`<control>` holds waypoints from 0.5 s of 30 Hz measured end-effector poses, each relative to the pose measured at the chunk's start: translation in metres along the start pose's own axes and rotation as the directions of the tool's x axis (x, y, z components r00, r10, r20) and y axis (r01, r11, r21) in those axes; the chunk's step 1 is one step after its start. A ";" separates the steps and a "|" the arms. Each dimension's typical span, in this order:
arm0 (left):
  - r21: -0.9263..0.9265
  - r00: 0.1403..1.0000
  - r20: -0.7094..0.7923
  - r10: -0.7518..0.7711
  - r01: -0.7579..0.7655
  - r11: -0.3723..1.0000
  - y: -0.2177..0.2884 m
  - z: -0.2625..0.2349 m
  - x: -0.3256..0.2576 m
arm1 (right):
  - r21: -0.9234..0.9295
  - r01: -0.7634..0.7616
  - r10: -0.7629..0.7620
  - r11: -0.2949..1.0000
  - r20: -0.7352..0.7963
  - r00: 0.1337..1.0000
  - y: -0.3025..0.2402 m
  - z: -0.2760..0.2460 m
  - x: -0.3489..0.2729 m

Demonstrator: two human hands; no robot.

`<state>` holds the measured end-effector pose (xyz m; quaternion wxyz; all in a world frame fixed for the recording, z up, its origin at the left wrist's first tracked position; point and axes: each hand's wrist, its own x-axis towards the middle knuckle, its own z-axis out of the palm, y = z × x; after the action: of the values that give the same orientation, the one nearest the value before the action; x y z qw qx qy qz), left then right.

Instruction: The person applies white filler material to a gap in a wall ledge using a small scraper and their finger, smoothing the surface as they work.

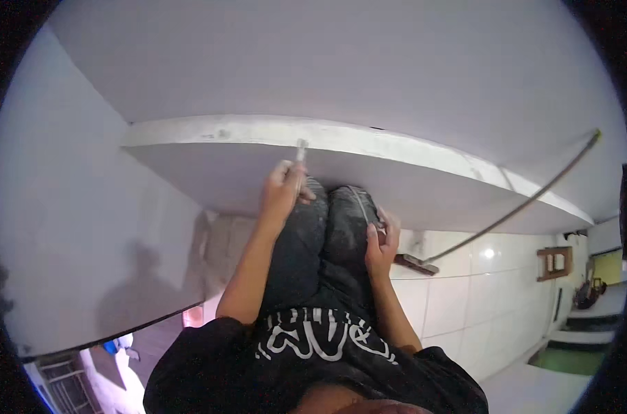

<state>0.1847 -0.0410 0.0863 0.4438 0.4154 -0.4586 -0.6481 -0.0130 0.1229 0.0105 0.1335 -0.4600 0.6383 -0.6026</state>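
My left hand [283, 192] is closed around a small metal tool [301, 150]. Its tip rests against the white front edge of a plastered ledge [210, 130]. My right hand [381, 243] lies on my right thigh and pinches a thin flat grey blade [361, 203] that runs up along the dark trousers [313, 234]. My knees are pressed against the underside of the ledge, between the two hands. My black printed shirt fills the bottom of the view.
A long-handled brush [418, 263] leans with its head on the white tiled floor [458, 297] and its pole [534, 199] running up to the right. A small wooden frame [553, 263] stands further right. A grey wall [72, 241] closes the left side. Blue items lie at the bottom left.
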 end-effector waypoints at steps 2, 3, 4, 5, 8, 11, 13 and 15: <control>0.217 0.976 -0.185 0.112 -0.070 0.974 0.011 -0.050 0.004 | -0.139 0.117 -0.109 0.983 0.064 0.992 -0.004 0.002 -0.007; 0.334 0.945 -0.282 0.166 -0.065 0.940 0.019 -0.077 0.006 | -0.103 0.109 -0.103 0.989 0.069 0.992 -0.010 0.006 -0.004; 0.440 0.904 -0.362 0.227 -0.049 0.896 0.027 -0.099 0.008 | -0.062 0.073 -0.068 0.995 0.082 0.994 -0.013 0.007 -0.001; 0.520 0.870 -0.382 0.313 -0.078 0.851 0.040 -0.117 0.008 | -0.021 0.033 -0.031 0.999 0.097 0.995 -0.017 0.010 0.002; 0.661 0.786 -0.422 0.452 -0.075 0.747 0.065 -0.141 0.023 | 0.066 -0.009 0.002 0.998 0.113 0.994 -0.009 0.011 0.011; 0.909 0.698 -0.302 0.649 0.006 0.416 0.071 -0.159 0.046 | 0.102 -0.064 0.055 0.993 0.092 0.994 0.012 0.006 0.014; 0.994 0.683 -0.109 0.722 0.070 0.084 0.072 -0.150 0.052 | 0.075 -0.012 0.008 0.997 0.048 0.999 0.015 0.003 0.017; 0.958 0.808 -0.217 0.548 0.284 -0.039 0.069 -0.131 0.051 | 0.066 0.011 -0.012 0.998 0.021 1.000 0.017 0.003 0.020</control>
<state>0.3082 -0.1325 0.1155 0.1845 0.7186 -0.6648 0.0872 -0.0290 0.1038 0.0021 0.1521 -0.4656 0.6138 -0.6192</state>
